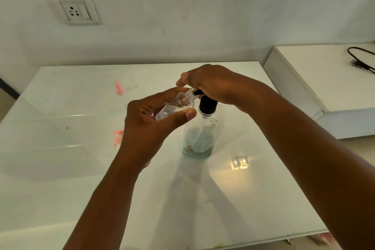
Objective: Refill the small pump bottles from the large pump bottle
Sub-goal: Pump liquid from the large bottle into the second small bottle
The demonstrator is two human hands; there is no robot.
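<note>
A large clear plastic pump bottle (204,136) with a black pump head (207,104) stands upright near the middle of a glossy white bench (60,168). A shallow layer of pale bluish liquid lies at its base, and a white dip tube runs down inside it.

The right hand (215,85) rests on top of the pump head, palm down, fingers curled over it; the black nozzle (197,92) projects to the left from under the hand.

The left hand (150,126) holds a small clear plastic bottle (176,105) without a cap, tilted so that its threaded neck (190,94) points up and to the right. The thumb lies across the near side of the small bottle and the fingers curl round its far side. The open neck meets the tip of the nozzle; whether the tip enters the mouth cannot be told. The small bottle is held above the bench, just left of the large bottle's shoulder.

Further left on the bench stands a second small clear bottle with a pink top (119,88), blurred, and nearer the left wrist lie pink pieces (118,137) whose form is unclear. A white wall socket (76,11) sits on the wall behind. To the right, a raised white ledge (316,79) carries a black cable (361,58).
</note>
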